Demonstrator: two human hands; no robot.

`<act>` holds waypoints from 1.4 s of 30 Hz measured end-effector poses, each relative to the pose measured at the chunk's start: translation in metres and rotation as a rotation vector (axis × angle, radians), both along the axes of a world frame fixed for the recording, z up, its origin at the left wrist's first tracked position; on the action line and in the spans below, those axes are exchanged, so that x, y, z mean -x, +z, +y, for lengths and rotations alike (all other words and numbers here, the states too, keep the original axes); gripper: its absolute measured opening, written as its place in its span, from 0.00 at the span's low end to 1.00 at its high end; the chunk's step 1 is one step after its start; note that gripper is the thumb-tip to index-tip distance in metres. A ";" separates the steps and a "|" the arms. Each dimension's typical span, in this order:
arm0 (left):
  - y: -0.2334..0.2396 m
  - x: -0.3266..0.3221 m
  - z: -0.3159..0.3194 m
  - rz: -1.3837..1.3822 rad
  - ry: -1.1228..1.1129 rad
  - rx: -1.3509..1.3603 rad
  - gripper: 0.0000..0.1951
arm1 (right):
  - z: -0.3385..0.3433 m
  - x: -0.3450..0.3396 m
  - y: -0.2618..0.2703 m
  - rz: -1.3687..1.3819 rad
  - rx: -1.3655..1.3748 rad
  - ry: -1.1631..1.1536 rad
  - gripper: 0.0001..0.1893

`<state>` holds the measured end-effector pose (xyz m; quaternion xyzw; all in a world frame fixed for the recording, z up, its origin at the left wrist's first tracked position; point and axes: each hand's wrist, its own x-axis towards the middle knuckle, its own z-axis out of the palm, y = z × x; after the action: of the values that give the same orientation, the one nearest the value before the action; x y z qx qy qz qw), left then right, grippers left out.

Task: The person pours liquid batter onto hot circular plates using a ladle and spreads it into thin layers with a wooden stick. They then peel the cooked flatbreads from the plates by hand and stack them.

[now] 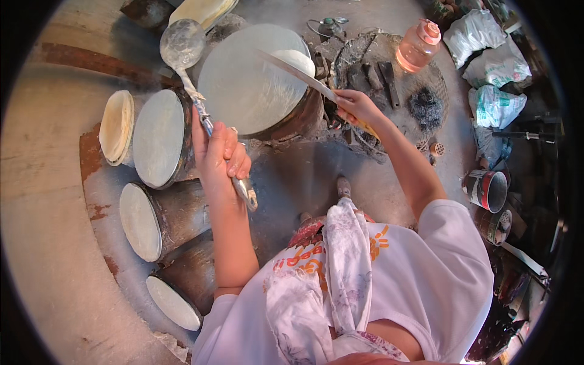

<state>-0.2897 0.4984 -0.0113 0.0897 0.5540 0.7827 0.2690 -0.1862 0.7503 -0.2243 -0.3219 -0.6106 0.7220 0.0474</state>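
My left hand (223, 157) grips the handle of a metal ladle (183, 43), its batter-smeared bowl raised at the left edge of a large round griddle (246, 91). A thin pale sheet of batter covers most of that griddle. In my right hand (358, 109) is a long flat spatula (296, 73), its blade reaching across the griddle's right side. Beside the blade lies a whiter, rounded flap (296, 61); whether it is folded over cannot be told. Light steam hangs over the far side.
Several more drum-stove griddles, such as one with a pale top (159, 137), curve down the left beside a stack of flatbreads (116, 127). Right of the main griddle, a round stand (435, 80) bears a pink bottle (417, 48). Plastic bags (497, 64) and a bucket (495, 191) line the right.
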 end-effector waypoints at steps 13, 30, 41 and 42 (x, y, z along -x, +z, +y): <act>-0.037 0.049 0.080 -0.635 -0.140 -0.330 0.14 | 0.014 0.034 0.015 0.025 -1.042 0.189 0.15; -0.037 0.065 0.065 -1.089 0.008 -0.534 0.16 | 0.026 0.006 0.034 -0.044 -0.933 0.302 0.15; -0.113 -0.005 0.072 -0.929 0.149 -0.557 0.19 | -0.118 -0.001 0.005 -0.013 -0.117 0.000 0.16; -0.115 -0.005 0.077 -0.924 0.226 -0.641 0.19 | -0.116 0.000 0.008 0.009 -0.306 0.029 0.16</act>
<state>-0.2850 0.5749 -0.1268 -0.2445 0.1202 0.8934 0.3572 -0.1858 0.6346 -0.2162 -0.2990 -0.7180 0.6223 0.0882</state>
